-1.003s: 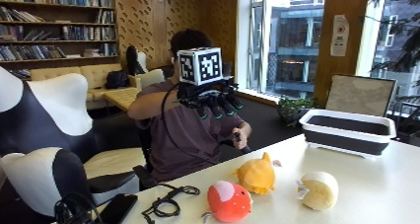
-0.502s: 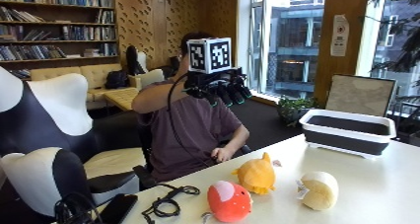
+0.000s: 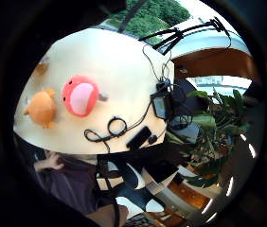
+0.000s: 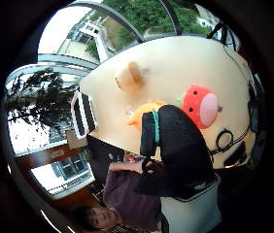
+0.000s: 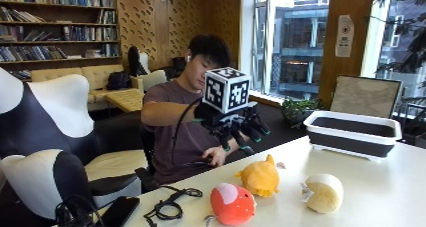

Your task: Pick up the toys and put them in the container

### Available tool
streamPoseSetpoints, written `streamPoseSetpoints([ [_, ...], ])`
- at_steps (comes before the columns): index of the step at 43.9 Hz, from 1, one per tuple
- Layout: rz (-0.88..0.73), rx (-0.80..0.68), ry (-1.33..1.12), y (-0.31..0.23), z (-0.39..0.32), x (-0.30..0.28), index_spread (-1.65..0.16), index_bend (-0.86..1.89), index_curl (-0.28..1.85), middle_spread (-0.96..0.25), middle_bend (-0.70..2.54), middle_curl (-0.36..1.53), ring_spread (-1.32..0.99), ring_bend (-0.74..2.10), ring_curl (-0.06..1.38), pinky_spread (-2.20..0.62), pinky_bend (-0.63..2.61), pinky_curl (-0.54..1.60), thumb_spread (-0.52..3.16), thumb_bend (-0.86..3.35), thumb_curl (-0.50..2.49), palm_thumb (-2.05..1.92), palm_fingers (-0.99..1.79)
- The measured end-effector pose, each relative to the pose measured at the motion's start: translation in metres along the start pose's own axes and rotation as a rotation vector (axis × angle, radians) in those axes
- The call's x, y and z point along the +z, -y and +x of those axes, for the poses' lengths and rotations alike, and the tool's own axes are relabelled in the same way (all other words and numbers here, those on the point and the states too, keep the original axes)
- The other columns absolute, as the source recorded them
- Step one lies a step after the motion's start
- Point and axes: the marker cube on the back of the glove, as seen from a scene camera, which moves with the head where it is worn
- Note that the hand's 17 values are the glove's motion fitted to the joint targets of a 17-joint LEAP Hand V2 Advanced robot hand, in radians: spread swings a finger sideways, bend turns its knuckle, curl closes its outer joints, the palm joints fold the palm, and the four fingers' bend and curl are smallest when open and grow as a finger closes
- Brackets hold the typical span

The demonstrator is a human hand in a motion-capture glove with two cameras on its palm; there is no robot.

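At centre frame, the gloved right hand [image 5: 234, 128] is hovering with fingers [image 5: 228, 141] spread, holding nothing, above the orange toy [image 5: 259, 177], red toy [image 5: 231, 204] and cream toy [image 5: 323, 192] on the table [image 5: 386, 187]; the container [image 5: 353, 132] is sitting at right.

Red-pink toy [image 5: 232, 203], orange toy [image 5: 260, 177], cream toy [image 5: 323, 192]; container [image 5: 353, 133] white-rimmed, dark inside; white table [image 5: 393, 187]; black glove on right hand [image 5: 236, 129]; black-and-white chair [image 5: 53, 137].

Three plush toys [image 5: 259, 177] near container [image 5: 353, 132]
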Motion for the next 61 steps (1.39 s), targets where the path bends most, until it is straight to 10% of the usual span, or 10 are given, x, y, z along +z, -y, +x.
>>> streamPoseSetpoints([
  [18, -0.395, 0.036, -0.052, 0.044, 0.032, 0.177, -0.25, 0.06, 0.15, -0.01, 0.07, 0.20, 0.02, 0.32, 0.22, 0.04, 0.97, 0.38, 1.33, 0.00, 0.29, 0.07, -0.29],
  [26, -0.214, 0.037, 0.017, 0.057, 0.034, 0.198, -0.27, 0.13, 0.13, 0.00, 0.21, 0.20, -0.05, 0.74, 0.32, -0.05, 1.09, 0.40, 1.30, 0.10, 0.37, 0.33, 0.26],
  [36, -0.014, 0.032, 0.117, 0.058, 0.021, 0.133, -0.32, 0.29, 0.19, -0.19, 0.64, 0.35, -0.28, 1.02, 0.43, -0.27, 0.97, 0.37, 1.03, 0.21, 0.56, 0.66, 0.95],
  [61, 0.287, -0.215, -0.064, 0.013, -0.203, -0.131, -0.44, 0.54, 0.39, -0.39, 0.92, 0.60, -0.43, 1.15, 0.58, -0.34, 1.03, 0.45, 0.51, 0.17, 0.80, 0.75, 0.82],
])
